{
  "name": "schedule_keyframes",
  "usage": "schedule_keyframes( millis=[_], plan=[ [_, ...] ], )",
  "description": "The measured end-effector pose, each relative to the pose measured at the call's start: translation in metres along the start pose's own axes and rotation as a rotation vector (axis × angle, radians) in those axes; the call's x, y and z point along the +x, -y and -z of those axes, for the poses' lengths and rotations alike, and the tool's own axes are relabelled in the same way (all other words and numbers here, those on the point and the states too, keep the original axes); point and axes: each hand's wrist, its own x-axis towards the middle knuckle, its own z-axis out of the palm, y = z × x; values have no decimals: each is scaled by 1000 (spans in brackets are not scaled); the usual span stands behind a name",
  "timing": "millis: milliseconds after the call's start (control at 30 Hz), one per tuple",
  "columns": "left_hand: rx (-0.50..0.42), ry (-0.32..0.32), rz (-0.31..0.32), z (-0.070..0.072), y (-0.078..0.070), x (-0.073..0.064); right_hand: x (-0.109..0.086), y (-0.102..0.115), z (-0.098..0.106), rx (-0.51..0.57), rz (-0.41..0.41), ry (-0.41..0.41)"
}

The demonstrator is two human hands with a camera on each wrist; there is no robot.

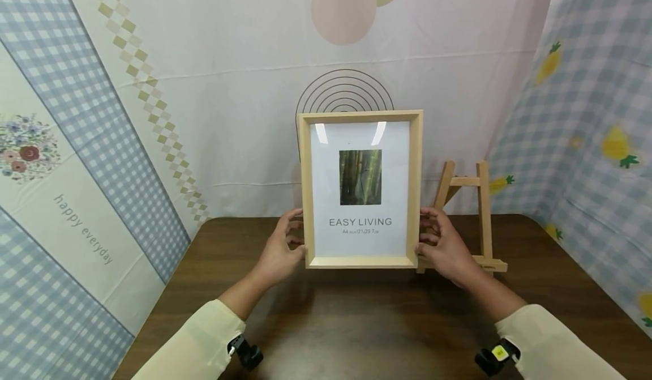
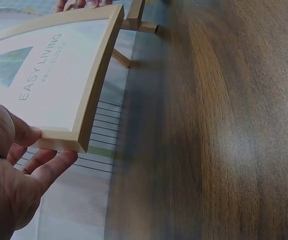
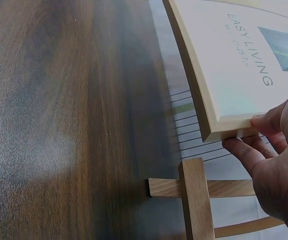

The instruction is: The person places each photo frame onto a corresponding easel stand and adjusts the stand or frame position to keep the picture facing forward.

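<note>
A light wooden picture frame (image 1: pixel 360 263) is held upright between both hands, raised off the table, its front towards me. Behind its glazing is a white sheet with a bamboo picture and the words "EASY LIVING". My left hand (image 1: pixel 283 250) grips the frame's left side near the bottom corner, thumb on the front edge and fingers along the side in the left wrist view. On the opposite side my right hand (image 1: pixel 445 248) holds it the same way, thumb in front. Just behind the right hand stands a small wooden easel (image 1: pixel 484 216), partly hidden by that hand and the frame.
A dark brown wooden table (image 1: pixel 346 323) lies under the hands. Behind it hangs a pale cloth (image 1: pixel 229 114) with circles and arcs. Blue checked cloths close in the left and the right (image 1: pixel 586 159), the right one patterned with pineapples.
</note>
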Motion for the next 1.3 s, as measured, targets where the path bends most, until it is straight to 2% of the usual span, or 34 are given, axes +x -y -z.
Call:
schedule_keyframes(
  millis=[100,167,300,333,400,500,733,1300],
  plan=[
    [-5,-3,-5,-2,0,1,0,0,2,5,-6,-2],
    [-6,-8,-10,-3,-10,-1,-1,0,2,5,-4,-5],
    [-11,-19,1,-6,-11,0,0,0,4,1,4,-10],
    [-13,-18,-2,-6,-10,0,0,0,3,1,5,-12],
    [-20,-14,3,-5,0,3,0,0,2,2,7,-15],
    [-32,-4,-5,-3,2,3,0,-1,2,3,3,-21],
    [-15,8,-5,-2,2,4,-2,0,1,-24,-16,-28],
    [-22,24,-21,-3,2,7,-3,1,4,-34,1,-38]
  ],
)
